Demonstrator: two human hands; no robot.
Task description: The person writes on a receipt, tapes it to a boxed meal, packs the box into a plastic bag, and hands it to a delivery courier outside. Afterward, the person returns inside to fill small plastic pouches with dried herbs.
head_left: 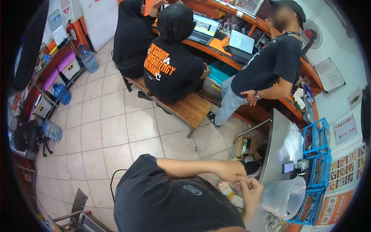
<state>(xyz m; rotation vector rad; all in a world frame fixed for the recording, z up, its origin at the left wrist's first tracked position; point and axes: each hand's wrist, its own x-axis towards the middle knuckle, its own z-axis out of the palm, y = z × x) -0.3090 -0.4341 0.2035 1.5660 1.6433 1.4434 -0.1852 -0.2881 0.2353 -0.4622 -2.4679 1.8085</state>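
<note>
My left hand and my right hand meet in front of my dark shirt, beside the edge of the metal counter. Both have their fingers drawn together at the tips, and whatever may be between them is too small to make out. Close to my right hand stands a clear plastic bucket on the counter. Beyond the bucket are a small device with a lit screen and a crumpled clear plastic bag. Below my hands, cartons show in part.
Blue plastic baskets line the wall side of the counter. Two people sit on a wooden bench, and another person stands by a desk with laptops. Water bottles stand along shelves at the left of the tiled floor.
</note>
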